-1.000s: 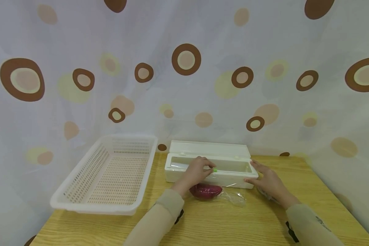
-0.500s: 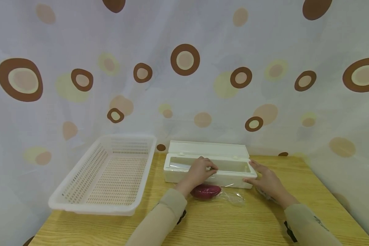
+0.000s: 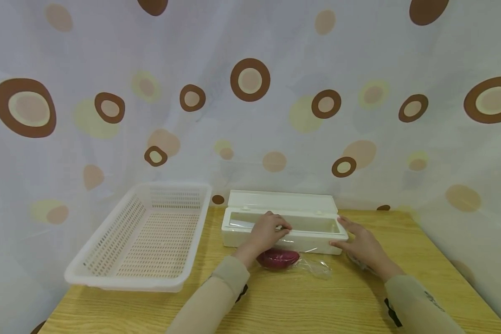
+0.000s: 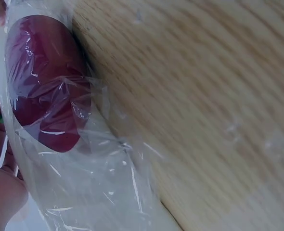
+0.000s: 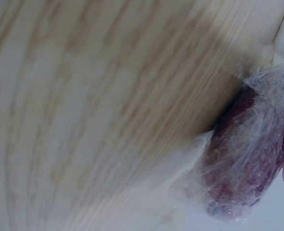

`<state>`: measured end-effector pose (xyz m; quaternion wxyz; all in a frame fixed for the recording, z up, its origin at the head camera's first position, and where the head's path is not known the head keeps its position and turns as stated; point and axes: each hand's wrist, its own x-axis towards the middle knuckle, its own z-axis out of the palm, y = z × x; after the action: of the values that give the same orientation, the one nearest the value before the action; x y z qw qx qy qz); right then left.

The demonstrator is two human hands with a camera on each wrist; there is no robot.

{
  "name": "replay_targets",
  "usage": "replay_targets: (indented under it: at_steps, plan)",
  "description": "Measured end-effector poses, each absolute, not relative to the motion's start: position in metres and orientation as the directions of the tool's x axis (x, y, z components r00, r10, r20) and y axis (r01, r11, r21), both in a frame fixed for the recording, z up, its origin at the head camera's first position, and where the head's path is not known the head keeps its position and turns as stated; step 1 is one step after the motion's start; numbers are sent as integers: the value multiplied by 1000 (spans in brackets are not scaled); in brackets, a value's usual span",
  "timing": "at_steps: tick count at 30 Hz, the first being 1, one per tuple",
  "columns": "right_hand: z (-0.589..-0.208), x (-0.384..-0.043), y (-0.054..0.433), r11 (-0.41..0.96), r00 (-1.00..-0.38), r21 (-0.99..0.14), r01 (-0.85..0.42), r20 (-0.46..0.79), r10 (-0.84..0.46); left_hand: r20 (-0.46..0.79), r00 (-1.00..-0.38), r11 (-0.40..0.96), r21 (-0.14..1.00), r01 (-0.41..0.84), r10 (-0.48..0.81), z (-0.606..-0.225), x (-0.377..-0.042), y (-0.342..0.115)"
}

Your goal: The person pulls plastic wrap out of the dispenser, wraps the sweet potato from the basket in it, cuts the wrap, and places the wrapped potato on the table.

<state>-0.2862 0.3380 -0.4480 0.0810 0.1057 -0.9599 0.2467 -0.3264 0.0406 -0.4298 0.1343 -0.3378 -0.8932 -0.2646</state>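
A long white cling film dispenser [image 3: 313, 243] lies on the table with its lid raised at the back. My left hand [image 3: 266, 232] reaches over its front rim, thumb and fingers pinching a small slider. A bit of green from the slider [image 4: 1, 118] shows beside the fingers in the left wrist view. My right hand [image 3: 361, 242] grips the dispenser's right end between thumb and fingers. Before the box lies a smooth purple-red elongated vegetable [image 3: 277, 259] under clear film [image 3: 315, 267]. Another purple piece wrapped in crumpled film [image 5: 252, 154] lies beneath my right hand.
A large white plastic basket [image 3: 127, 280] with slotted walls stands on the left of the wooden table [image 3: 300, 306]. A patterned curtain [image 3: 217, 41] hangs directly behind the table.
My left hand slid slightly right along the dispenser's rim, then slightly back. The green slider tab, visible a second ago in the head view, is now covered by the fingers. The right hand stays put.
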Motion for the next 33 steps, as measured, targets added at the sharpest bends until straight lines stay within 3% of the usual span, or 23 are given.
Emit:
replay_targets:
  at_steps: [21,33]
  plan:
    - [-449,-284,339,854,-962,-456,-251,218,-166,374,-801,573,561,597,468,-430,-321,9]
    - [-449,-287,339,848,-962,-464,-256,213,-173,421,-817,608,547,576,395,-433,-318,-4]
